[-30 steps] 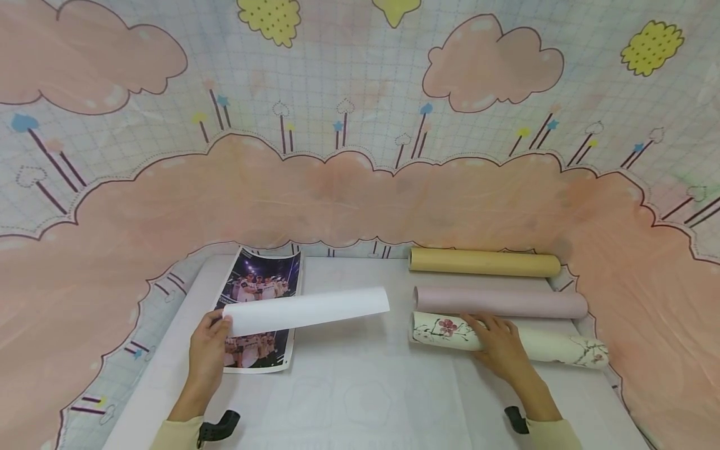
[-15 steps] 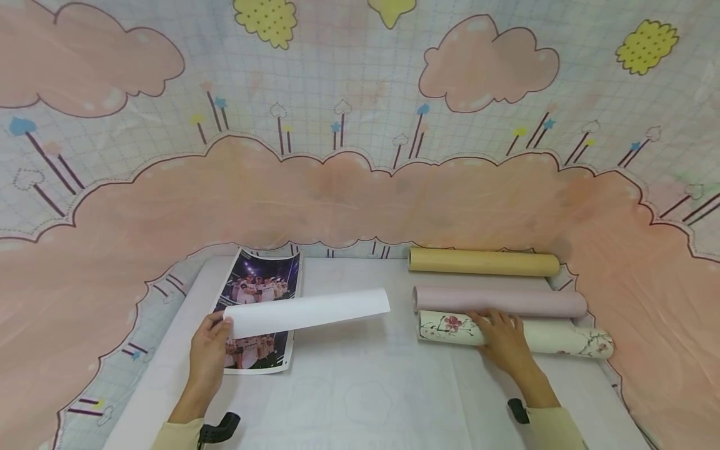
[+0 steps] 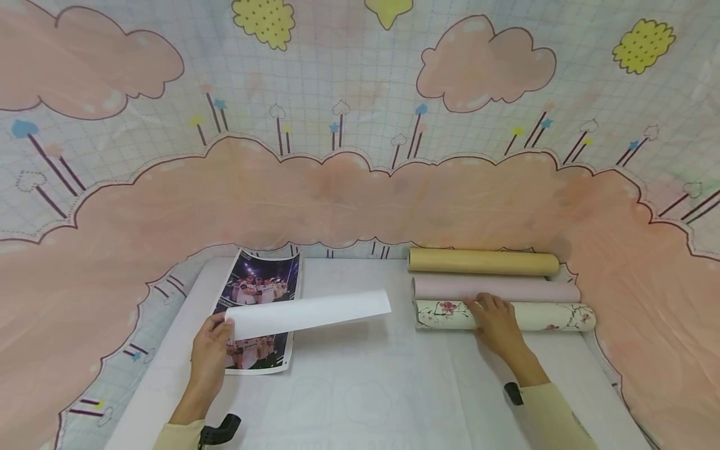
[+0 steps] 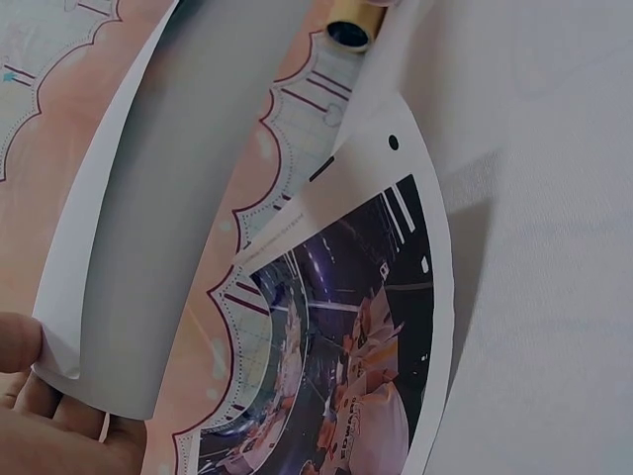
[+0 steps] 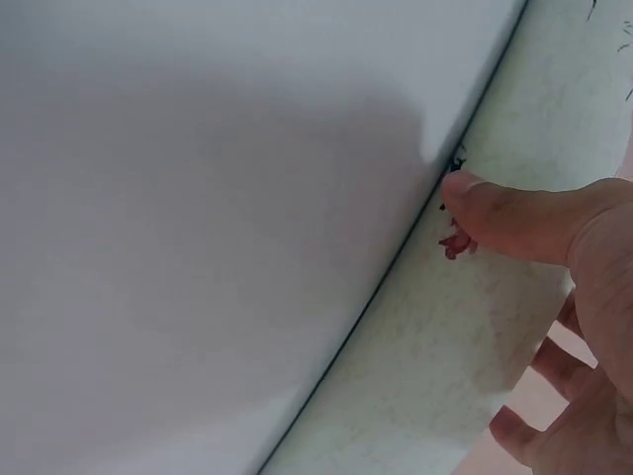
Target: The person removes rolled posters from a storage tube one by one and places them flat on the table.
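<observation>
My left hand [image 3: 210,350] pinches the left end of a curled white sheet of paper [image 3: 309,314], held over a printed group photo sheet [image 3: 264,281]. In the left wrist view the paper [image 4: 188,198] arches lengthwise, thumb on one face and fingers on the other. On the right, my right hand [image 3: 497,325] grips a cream paper roll [image 3: 554,317] with red blossoms and dark branches near its middle. Its thumb lies along the near side of the floral roll [image 5: 396,356], the other fingers across the far side. That roll lies against a pale pink roll [image 3: 540,289].
A yellow roll [image 3: 484,261] lies farthest back, parallel to the pink one. Everything rests on a white table [image 3: 360,387]. A patterned cloth [image 3: 337,194] with peach clouds hangs behind and around the table's sides.
My right hand has pushed the floral roll back and straightened it against the pink roll, which has shifted back towards the yellow one. The left hand and its paper have barely moved.
</observation>
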Available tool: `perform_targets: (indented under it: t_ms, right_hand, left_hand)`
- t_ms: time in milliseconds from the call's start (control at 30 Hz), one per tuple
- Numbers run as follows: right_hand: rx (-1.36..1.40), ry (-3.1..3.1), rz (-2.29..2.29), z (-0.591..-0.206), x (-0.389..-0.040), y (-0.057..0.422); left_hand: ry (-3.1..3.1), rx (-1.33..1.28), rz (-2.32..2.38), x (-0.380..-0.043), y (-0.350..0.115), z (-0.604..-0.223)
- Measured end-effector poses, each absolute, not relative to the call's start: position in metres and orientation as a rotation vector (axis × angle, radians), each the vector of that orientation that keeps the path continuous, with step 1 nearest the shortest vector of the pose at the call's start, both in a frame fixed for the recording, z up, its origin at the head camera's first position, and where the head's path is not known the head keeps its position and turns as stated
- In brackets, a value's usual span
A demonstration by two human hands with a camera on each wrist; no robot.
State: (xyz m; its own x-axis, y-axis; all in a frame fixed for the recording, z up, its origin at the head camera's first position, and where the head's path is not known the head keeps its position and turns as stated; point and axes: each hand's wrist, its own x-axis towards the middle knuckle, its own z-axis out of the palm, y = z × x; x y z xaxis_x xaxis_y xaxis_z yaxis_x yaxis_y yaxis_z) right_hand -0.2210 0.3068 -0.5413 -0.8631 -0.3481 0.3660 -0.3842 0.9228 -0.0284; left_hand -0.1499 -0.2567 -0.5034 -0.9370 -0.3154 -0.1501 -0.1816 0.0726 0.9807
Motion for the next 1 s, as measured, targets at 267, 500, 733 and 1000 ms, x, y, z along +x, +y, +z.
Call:
perform_targets:
  t_ms: [267,500,733,1000]
  right_hand:
    - [0.561,-2.755,0.109,-0.539,-0.243,0.307]
    - [0.544,-2.774,0.13,-0.536,-0.252,0.308]
    - [0.497,-2.803,0.154,-0.536,-0.254,0.305]
    - [0.468,-2.686,0.296,-0.528,-0.235,0.283]
  left_hand:
    - [-2.248,0.515,-1.973,-0.148,-0.256,-0.504]
    - [-2.251,0.52,-1.987,-0.144,-0.257,-0.502]
    - [-2.241,0.5,-2.016,-0.142,-0.257,-0.501]
    - [-2.269,0.48,-2.023,-0.138,-0.252,-0.495]
